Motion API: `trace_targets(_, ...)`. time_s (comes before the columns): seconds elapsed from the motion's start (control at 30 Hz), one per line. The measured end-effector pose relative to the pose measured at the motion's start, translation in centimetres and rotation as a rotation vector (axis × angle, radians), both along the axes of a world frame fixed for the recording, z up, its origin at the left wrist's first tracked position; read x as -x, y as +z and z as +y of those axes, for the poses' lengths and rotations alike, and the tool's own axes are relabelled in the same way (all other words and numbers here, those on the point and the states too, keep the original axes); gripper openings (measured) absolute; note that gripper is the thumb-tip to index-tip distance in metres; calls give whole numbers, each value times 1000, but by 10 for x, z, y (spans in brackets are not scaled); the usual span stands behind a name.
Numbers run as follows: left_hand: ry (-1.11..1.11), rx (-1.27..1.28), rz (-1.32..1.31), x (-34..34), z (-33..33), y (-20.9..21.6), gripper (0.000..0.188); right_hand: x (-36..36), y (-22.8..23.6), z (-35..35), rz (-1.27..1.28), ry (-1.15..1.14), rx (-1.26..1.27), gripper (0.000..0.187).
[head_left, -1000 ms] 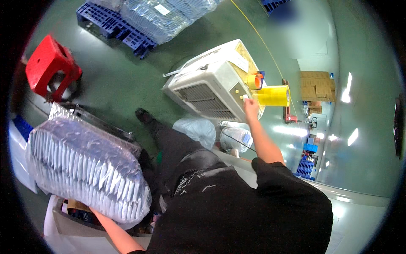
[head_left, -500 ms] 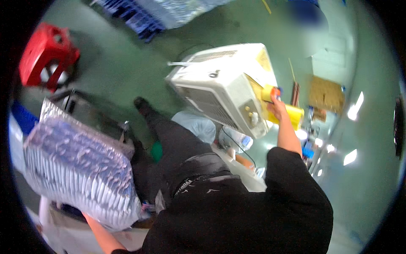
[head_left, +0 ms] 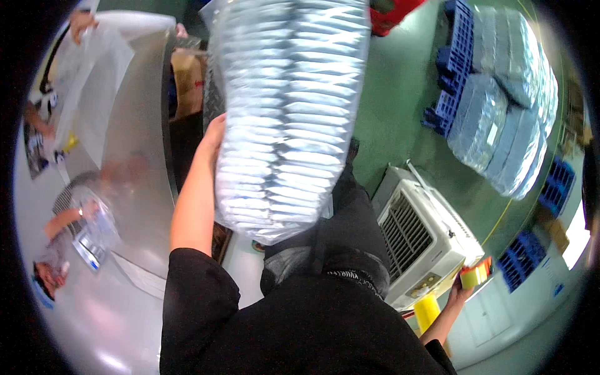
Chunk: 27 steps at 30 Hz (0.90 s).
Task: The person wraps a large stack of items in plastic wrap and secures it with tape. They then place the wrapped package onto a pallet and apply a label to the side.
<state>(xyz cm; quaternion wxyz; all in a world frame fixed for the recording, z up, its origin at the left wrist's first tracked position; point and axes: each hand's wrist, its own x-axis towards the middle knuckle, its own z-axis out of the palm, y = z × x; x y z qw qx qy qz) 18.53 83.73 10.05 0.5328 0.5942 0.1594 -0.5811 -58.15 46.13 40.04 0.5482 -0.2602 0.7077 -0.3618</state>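
My left hand (head_left: 214,134) grips the left side of a big clear plastic bag (head_left: 284,112) packed with stacked white pieces, held up in front of me at upper centre. My right hand (head_left: 461,290) is low at the right and holds a small yellow and orange object (head_left: 475,273) next to the corner of a white fan-like machine with a grille (head_left: 425,234). My dark trousers and black top fill the lower middle.
A shiny steel table (head_left: 134,150) curves along the left, with other people handling clear bags at it. Wrapped bundles (head_left: 506,119) lie on blue pallets on the green floor at the upper right. A yellow post (head_left: 427,310) stands by the machine.
The view has swung round. The bag has risen from my lower left to high in front of me. My right hand has dropped from the machine's top to its lower corner.
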Motion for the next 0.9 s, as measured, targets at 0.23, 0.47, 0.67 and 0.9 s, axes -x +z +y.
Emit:
trace_targets(0.23, 226, 93, -233, 8, -11, -27, 22, -441, -45, 5, 16, 885, 43, 73)
trace_targets(0.47, 121, 40, -498, -5, 0, -16, 21, -637, -55, 111, 268, 1495, 628, 64)
trace_targets(0.67, 333, -156, -1000, -29, 13, 86, 35, -664, -35, 153, 465, 1877, 1329, 74)
trace_targets(0.9, 333, 692, -255, -3, 1, 213, 31, -657, -25, 189, 588, 1930, 1492, 78)
